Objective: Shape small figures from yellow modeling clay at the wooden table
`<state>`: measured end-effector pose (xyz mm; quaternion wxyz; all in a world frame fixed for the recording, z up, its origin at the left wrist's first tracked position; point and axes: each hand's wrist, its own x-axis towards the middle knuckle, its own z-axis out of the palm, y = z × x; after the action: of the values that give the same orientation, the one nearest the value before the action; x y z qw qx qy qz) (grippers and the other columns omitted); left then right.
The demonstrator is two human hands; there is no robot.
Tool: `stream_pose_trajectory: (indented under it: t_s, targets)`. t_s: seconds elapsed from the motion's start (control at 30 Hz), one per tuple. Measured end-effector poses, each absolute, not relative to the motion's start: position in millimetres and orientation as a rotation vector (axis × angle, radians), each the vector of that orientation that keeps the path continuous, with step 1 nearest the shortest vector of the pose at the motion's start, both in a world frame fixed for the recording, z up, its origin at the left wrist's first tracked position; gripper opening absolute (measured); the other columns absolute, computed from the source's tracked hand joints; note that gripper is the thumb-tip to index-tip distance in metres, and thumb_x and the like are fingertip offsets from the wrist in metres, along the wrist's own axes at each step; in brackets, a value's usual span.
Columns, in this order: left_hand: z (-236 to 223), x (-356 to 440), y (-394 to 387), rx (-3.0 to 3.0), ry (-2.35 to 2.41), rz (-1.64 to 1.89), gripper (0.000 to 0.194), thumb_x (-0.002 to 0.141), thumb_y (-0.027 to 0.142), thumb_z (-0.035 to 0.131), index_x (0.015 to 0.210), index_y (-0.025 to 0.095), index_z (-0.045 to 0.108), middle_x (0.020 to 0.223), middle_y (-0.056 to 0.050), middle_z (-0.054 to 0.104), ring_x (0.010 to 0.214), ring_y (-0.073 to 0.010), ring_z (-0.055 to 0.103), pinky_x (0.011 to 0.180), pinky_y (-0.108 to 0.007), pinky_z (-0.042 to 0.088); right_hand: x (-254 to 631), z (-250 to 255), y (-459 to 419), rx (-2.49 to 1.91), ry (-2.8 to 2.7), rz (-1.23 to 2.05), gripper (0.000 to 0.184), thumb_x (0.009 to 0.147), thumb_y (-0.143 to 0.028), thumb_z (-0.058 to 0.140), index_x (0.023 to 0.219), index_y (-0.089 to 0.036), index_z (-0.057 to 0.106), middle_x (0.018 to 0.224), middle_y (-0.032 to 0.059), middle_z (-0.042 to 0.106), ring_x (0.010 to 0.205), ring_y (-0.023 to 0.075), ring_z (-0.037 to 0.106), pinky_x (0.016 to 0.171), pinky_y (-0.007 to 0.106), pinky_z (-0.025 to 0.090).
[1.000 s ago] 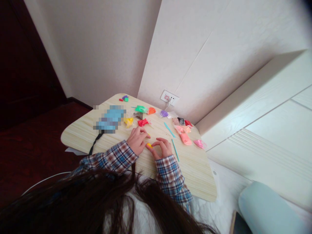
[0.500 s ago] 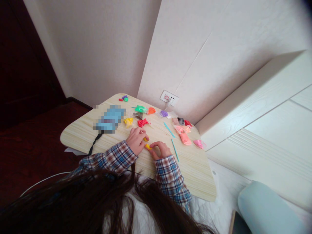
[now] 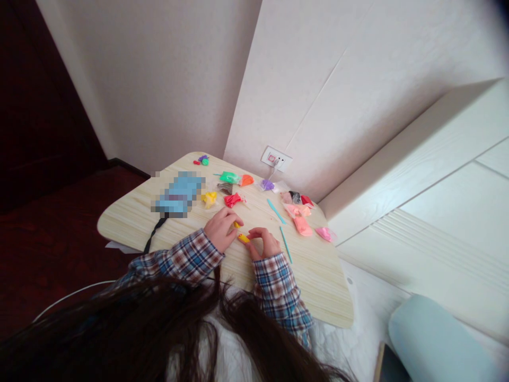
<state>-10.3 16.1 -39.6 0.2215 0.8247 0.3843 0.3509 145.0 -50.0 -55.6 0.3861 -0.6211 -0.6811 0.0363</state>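
Note:
My left hand and my right hand rest close together on a light wooden table. Both have curled fingers pinching small pieces of yellow clay between them. A smaller yellow bit sits at my left fingertips. Both sleeves are plaid. Long dark hair fills the bottom of the view.
Small bags of clay lie across the table's far side: green, orange, red, yellow, purple, pink. Two teal sculpting sticks lie right of my hands. A blurred blue object lies at left. A wall socket is behind.
My two hands have drawn closer together and the yellow clay has shifted slightly between the fingertips. Nothing else on the table has moved.

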Motion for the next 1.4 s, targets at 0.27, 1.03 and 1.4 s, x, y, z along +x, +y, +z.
stream_pose_trajectory:
  t_s: [0.27, 1.03, 1.4]
  targets:
    - [-36.3, -7.8, 15.7, 2.105, 0.975, 1.145, 0.016, 0.071, 0.007, 0.054, 0.079, 0.016, 0.065, 0.088, -0.003, 0.055, 0.075, -0.0119, 0.058, 0.061, -0.022, 0.054, 142.7, -53.5, -52.3, -1.558, -1.730, 0.061, 0.022, 0.080, -0.035, 0.058, 0.096, -0.021, 0.056, 0.084, 0.0027, 0.071, 0.081, 0.0180, 0.066, 0.077, 0.034, 0.046]
    - [-26.8, -4.5, 9.4, 1.962, 0.640, 1.107, 0.020, 0.067, 0.006, 0.052, 0.083, 0.015, 0.060, 0.086, -0.002, 0.058, 0.070, -0.0088, 0.060, 0.062, -0.019, 0.052, 144.3, -46.1, -52.4, -1.340, -1.669, -0.049, 0.008, 0.081, -0.027, 0.058, 0.084, -0.021, 0.062, 0.091, 0.0063, 0.064, 0.087, 0.0184, 0.061, 0.081, 0.035, 0.050]
    - [-17.5, -7.2, 2.6, 1.956, 0.610, 1.051, 0.017, 0.070, 0.008, 0.053, 0.085, 0.015, 0.055, 0.085, -0.001, 0.056, 0.070, -0.0088, 0.061, 0.066, -0.022, 0.054, 145.0, -39.3, -54.4, -1.326, -1.654, -0.037, 0.005, 0.080, -0.025, 0.059, 0.080, -0.021, 0.062, 0.091, 0.0070, 0.064, 0.089, 0.0192, 0.062, 0.083, 0.037, 0.051]
